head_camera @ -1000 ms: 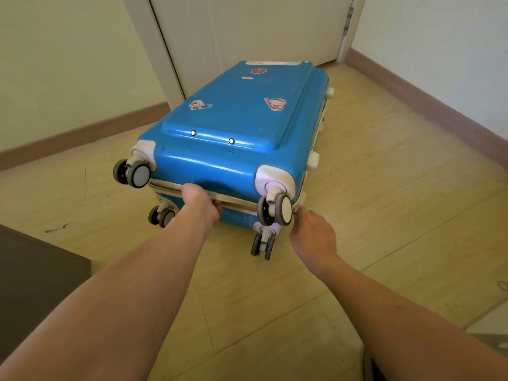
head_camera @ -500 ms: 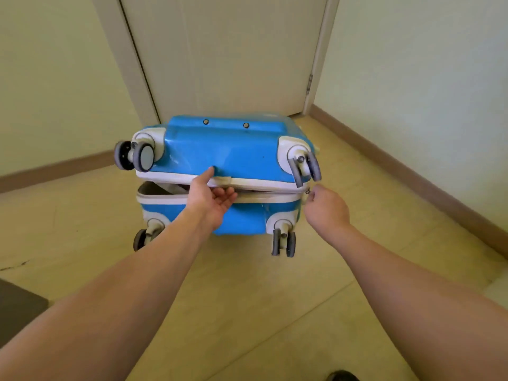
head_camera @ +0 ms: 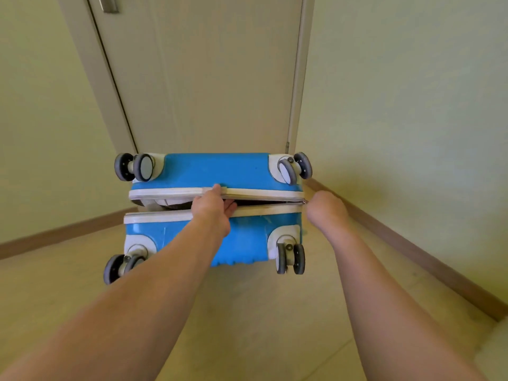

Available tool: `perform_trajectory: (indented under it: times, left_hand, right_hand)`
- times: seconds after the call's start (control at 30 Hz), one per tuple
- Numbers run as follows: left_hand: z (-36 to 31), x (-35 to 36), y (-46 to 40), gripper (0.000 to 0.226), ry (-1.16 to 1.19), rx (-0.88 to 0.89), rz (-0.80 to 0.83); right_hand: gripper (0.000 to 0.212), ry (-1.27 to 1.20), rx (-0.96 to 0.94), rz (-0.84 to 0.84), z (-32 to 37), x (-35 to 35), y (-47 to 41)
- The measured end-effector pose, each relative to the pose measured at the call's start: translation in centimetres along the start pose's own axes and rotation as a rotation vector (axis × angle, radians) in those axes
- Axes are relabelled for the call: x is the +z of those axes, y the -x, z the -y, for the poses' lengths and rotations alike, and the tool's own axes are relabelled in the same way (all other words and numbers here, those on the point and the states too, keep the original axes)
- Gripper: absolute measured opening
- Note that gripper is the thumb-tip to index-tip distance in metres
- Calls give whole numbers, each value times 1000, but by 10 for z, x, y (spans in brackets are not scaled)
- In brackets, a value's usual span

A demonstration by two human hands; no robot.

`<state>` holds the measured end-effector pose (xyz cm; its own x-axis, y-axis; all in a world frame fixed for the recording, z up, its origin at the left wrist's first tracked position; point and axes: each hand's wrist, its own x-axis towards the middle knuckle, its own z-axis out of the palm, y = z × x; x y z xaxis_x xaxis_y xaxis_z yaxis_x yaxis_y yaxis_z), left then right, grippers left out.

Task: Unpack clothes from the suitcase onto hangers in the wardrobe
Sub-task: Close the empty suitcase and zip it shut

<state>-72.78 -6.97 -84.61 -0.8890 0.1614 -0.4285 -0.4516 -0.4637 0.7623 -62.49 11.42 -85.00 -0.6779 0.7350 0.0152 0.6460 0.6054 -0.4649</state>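
While the blue suitcase lies on the tiled floor in front of a closed pale door, its wheeled end is turned toward the near side and its two shells are parted a little along the white zip band. The gap is widest at the left and closes to nothing at the right corner, where the zip ends meet. Through the opening at the left, something pale and something dark can be made out inside, but what they are cannot be told.

The left hand is placed at the middle of the opening: its thumb is laid over the edge of the upper shell, and its fingers are curled into the gap beneath that edge, so the upper shell is gripped. The right hand is held at the right corner of the case, just beside the zip ends; only its back is seen, so whether anything is pinched there cannot be told.

Four double wheels are seen at the corners of the near end, two on the upper shell and two on the lower shell. A brown skirting board is run along the wall at the right.
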Motion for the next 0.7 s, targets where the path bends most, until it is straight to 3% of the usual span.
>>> perform_trajectory:
  times: [0.3, 0.47, 0.6, 0.7]
  left_hand:
    - [-42, 74, 12, 15, -574, -14, 163]
    - [-59, 125, 5, 19, -458, -30, 135]
    - [-79, 162, -8, 15, -363, -21, 47]
    - [-90, 189, -20, 12, -448, -14, 55]
  right_hand:
    - [14, -64, -26, -68, 11, -54, -40]
    - [19, -83, -2, -47, 22, -97, -67]
    - [20, -222, 28, -43, 34, -126, -92]
    - [20, -407, 87, 6, 37, -143, -118]
